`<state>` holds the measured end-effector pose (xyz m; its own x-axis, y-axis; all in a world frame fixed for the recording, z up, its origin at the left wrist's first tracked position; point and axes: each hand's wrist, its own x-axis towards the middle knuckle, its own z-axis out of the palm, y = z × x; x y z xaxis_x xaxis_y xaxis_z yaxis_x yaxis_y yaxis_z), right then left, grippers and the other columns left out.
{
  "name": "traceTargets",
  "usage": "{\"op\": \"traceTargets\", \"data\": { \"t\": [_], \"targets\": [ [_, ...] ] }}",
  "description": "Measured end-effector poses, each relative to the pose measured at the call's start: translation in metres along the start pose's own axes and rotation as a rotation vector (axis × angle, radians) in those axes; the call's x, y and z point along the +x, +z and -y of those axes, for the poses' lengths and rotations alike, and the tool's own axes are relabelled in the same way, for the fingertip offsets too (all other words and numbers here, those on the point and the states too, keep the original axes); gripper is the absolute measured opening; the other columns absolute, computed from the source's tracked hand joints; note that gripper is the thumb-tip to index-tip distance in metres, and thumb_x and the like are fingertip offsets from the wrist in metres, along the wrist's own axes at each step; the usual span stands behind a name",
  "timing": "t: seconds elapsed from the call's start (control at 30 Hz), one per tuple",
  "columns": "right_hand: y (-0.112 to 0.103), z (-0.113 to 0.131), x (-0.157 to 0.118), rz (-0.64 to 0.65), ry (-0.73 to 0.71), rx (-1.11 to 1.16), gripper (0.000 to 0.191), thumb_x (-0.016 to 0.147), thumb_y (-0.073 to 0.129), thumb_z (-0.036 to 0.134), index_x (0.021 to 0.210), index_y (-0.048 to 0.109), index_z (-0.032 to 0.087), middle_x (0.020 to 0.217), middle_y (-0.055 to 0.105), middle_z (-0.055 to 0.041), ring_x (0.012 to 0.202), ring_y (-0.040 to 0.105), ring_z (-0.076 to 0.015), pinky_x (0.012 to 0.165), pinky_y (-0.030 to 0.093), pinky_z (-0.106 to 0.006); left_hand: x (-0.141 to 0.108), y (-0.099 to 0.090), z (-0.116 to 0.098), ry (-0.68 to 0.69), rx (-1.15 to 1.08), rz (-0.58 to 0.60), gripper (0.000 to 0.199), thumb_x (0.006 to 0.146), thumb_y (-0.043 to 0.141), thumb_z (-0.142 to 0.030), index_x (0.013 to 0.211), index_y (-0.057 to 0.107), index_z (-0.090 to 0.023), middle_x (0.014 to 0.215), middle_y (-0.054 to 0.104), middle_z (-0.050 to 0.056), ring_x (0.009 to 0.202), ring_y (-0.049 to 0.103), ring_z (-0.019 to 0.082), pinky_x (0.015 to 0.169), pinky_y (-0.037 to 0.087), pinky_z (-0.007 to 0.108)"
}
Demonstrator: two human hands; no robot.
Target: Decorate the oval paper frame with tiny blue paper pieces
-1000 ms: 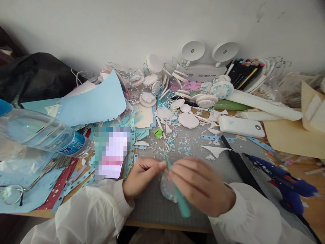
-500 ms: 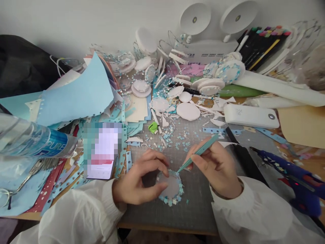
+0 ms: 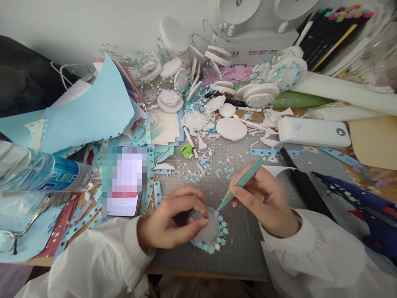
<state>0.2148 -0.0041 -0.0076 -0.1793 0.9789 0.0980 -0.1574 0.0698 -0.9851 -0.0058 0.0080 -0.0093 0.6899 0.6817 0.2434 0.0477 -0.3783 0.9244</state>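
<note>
A small white disc (image 3: 208,227), rimmed with blue and white paper flowers, lies on the grey cutting mat (image 3: 242,252). My left hand (image 3: 176,215) grips it from the left, thumb and fingertips on its face and edge. In my right hand (image 3: 259,196) are teal tweezers (image 3: 243,180), held like a pen, their tips at the disc's upper right rim. Whether a paper flower is between the tips, I cannot tell. Loose paper flowers (image 3: 223,170) and scraps are scattered on the mat beyond my hands.
To the left are a phone (image 3: 124,203), a water bottle (image 3: 46,167) and scissors (image 3: 34,219). A blue glue gun (image 3: 362,207) and a white power bank (image 3: 314,132) lie on the right. White discs (image 3: 231,128) and decorated wires crowd the back; blue paper (image 3: 96,99) stands at back left.
The camera view has shifted slightly. The tweezers stay at the disc's upper right rim, with my right hand tilted a little. My left hand keeps its hold on the disc.
</note>
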Motion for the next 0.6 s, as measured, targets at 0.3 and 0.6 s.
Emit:
{"op": "traceTargets", "data": {
  "t": [0.3, 0.6],
  "targets": [
    [0.0010, -0.0008, 0.0006, -0.016, 0.002, -0.016, 0.008, 0.088, 0.061, 0.021, 0.082, 0.056, 0.021, 0.068, 0.060, 0.0002, 0.054, 0.057, -0.0102, 0.051, 0.048, -0.020, 0.0011, -0.0011, 0.0003, 0.044, -0.016, -0.019, 0.013, 0.084, 0.062, -0.015, 0.096, 0.064, -0.014, 0.089, 0.062, 0.010, 0.083, 0.060, 0.018, 0.075, 0.051, 0.030],
    [0.0018, 0.0000, 0.0009, -0.018, 0.015, -0.017, 0.009, 0.089, 0.062, 0.024, 0.082, 0.057, 0.021, 0.068, 0.059, 0.0008, 0.053, 0.058, -0.0091, 0.051, 0.050, -0.019, 0.0007, -0.0011, 0.0004, 0.055, -0.004, -0.037, 0.011, 0.085, 0.061, -0.019, 0.096, 0.064, -0.015, 0.088, 0.062, 0.010, 0.082, 0.060, 0.018, 0.073, 0.052, 0.030]
  ]
}}
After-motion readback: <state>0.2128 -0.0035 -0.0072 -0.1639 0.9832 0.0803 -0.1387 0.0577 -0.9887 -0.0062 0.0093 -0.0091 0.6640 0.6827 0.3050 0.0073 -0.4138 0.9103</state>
